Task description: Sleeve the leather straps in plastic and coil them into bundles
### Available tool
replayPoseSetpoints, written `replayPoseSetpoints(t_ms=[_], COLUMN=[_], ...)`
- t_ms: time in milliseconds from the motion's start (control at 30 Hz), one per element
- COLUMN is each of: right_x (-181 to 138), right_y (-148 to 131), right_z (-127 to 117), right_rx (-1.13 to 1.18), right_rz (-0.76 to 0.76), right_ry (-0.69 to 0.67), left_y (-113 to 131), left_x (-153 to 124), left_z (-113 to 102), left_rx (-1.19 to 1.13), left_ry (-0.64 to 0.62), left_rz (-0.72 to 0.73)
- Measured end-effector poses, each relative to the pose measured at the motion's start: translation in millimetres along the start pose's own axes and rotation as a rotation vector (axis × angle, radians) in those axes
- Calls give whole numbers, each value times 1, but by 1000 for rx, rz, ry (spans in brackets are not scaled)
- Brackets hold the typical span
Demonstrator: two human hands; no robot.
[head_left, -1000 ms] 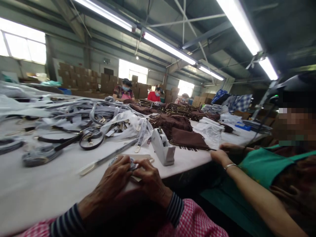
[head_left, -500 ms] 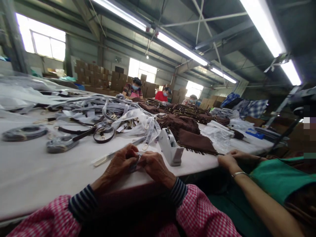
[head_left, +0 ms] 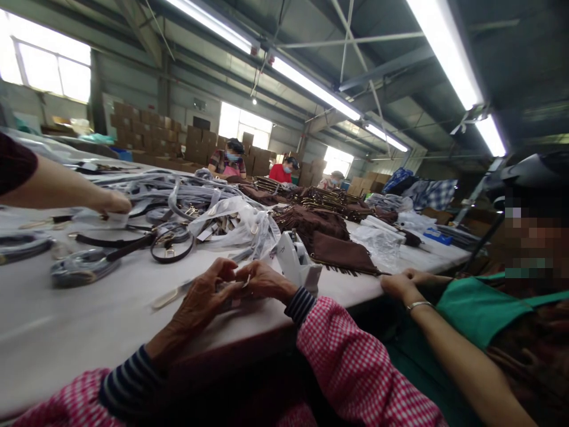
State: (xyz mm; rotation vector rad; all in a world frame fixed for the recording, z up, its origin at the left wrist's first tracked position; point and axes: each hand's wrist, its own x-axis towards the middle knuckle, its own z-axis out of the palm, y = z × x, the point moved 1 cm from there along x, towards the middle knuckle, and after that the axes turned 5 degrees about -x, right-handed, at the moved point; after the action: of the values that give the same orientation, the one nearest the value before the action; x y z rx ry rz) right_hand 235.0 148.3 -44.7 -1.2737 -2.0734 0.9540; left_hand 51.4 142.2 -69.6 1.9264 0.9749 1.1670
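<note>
Close together over the table's near edge, my left hand (head_left: 207,299) and my right hand (head_left: 267,281) meet at the fingertips. Both are closed in a pinch on a small piece of clear plastic (head_left: 235,292), mostly hidden by the fingers. Just right of my right hand stands a white tape dispenser (head_left: 296,264). A pale flat strip (head_left: 170,298) lies on the table left of my left hand. Beyond my hands is a see-through bag (head_left: 231,222) with small pieces inside, beside a dark strap with a buckle (head_left: 172,255).
Plastic-wrapped straps (head_left: 84,267) are heaped at left, where another person's hand (head_left: 113,203) reaches in. A co-worker's hands (head_left: 402,283) at right hold the end of a brown fringed bag (head_left: 342,252). More brown bags (head_left: 306,222) pile up behind the dispenser.
Another person's arm has come in from the left over the wrapped straps. My right hand has turned, its fingers now over the plastic. The view has shifted to the right.
</note>
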Motion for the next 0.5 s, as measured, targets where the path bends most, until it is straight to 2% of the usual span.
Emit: replayPoseSetpoints(t_ms=[100, 200, 367, 500], right_x=[0, 1, 7, 5], right_y=[3, 8, 11, 2], right_z=[3, 4, 2, 2], right_rx=[25, 36, 12, -13], right_rz=[-27, -30, -25, -33], right_ry=[37, 37, 21, 16], left_y=[-7, -13, -8, -1], left_x=[-1, -4, -8, -7], left_z=[-10, -14, -11, -14], left_rx=[315, 407, 488, 376], left_ry=[-146, -318, -286, -286], left_rz=[126, 187, 222, 219])
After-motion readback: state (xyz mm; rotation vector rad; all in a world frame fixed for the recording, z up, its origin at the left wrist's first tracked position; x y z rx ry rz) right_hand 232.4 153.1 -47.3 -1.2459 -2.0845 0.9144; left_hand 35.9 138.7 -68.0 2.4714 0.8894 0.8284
